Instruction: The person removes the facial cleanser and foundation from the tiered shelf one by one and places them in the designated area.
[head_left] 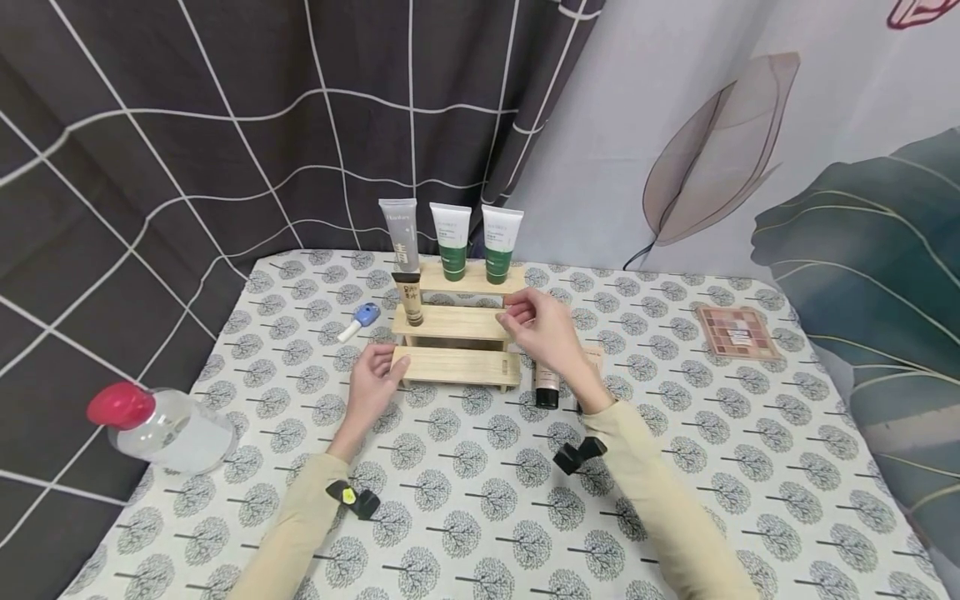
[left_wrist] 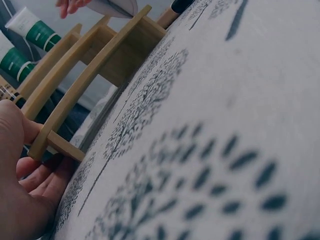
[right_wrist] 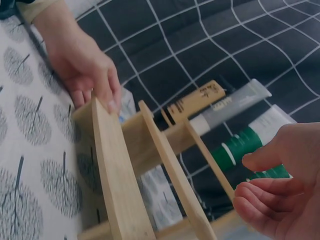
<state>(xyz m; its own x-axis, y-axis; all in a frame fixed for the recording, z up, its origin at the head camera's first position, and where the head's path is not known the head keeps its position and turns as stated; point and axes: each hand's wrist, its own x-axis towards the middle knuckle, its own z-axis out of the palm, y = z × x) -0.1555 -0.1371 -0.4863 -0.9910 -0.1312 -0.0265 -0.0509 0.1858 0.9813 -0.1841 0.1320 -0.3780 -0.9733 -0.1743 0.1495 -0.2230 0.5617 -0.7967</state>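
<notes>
A three-tier wooden stand [head_left: 459,365] is set on the patterned tablecloth. My left hand [head_left: 372,383] grips the left end of its lowest tier, thumb on top and fingers beneath in the left wrist view. At the right end of the middle tier hovers my right hand [head_left: 546,332], fingers loosely bent; the right wrist view shows nothing between thumb and fingers. Upright on the top tier are a grey tube [head_left: 402,233] and two white-and-green tubes [head_left: 453,242] [head_left: 501,243]. A small beige tube [head_left: 410,302] with a black cap is on the middle tier's left.
Right of the stand lies a black-capped tube [head_left: 547,387], with another beige item [head_left: 592,353] partly hidden by my right arm. A blue-and-white small object [head_left: 365,316] is to the left. Farther out are a red-topped bottle [head_left: 176,429] and a makeup palette [head_left: 738,332]. Curtains hang behind.
</notes>
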